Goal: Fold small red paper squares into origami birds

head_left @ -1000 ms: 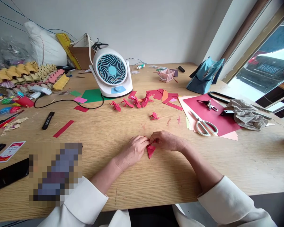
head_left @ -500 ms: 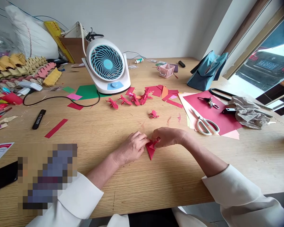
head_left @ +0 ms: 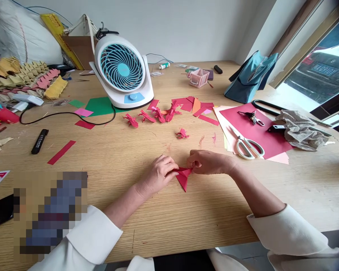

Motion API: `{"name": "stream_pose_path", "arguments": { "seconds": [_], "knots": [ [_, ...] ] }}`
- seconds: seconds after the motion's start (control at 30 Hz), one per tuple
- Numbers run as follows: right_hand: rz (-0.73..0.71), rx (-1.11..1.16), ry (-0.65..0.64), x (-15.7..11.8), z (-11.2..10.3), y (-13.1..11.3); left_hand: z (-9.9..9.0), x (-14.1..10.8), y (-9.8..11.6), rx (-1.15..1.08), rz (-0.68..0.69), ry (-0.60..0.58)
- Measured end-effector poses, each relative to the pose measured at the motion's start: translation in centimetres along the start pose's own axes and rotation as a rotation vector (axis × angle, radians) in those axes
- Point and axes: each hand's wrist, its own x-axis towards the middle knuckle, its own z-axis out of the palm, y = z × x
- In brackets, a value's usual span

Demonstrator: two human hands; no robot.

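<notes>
Between my hands, low over the wooden table (head_left: 147, 226), is a folded piece of red paper (head_left: 183, 180), its point directed toward me. My left hand (head_left: 161, 171) pinches its left corner with thumb and fingers. At the opposite corner, my right hand (head_left: 209, 162) has its fingers curled and pinched on the paper; the fingertips partly hide that edge. A small folded red paper figure (head_left: 182, 133) stands just beyond my hands. Farther back, several similar red figures (head_left: 159, 114) sit in a row.
A white fan (head_left: 122, 71) stands at the back, its black cable curving left. White-handled scissors (head_left: 247, 145) and keys (head_left: 252, 117) lie on red paper sheets (head_left: 274, 141) at right. A blue bag (head_left: 250, 79) sits behind them. A black marker (head_left: 40, 141) and red strip (head_left: 61, 152) lie left.
My right hand has moved a little to the right, away from my left hand. More of the folded red paper now shows, spread wider between them. The camera view has shifted slightly.
</notes>
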Motion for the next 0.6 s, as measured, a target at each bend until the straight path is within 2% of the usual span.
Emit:
{"name": "stream_pose_path", "arguments": {
  "seconds": [0.2,0.33,0.6],
  "knots": [
    [-0.017,0.079,-0.002,-0.2,0.5,-1.4,-0.5,0.4,0.8,0.017,-0.027,-0.087],
    [0.047,0.045,-0.03,0.1,0.6,-2.2,-0.8,0.6,1.2,0.013,-0.04,-0.117],
    [0.078,-0.011,-0.039,0.5,0.5,-1.6,-0.6,0.6,1.0,0.005,-0.059,-0.12]
  ]
}}
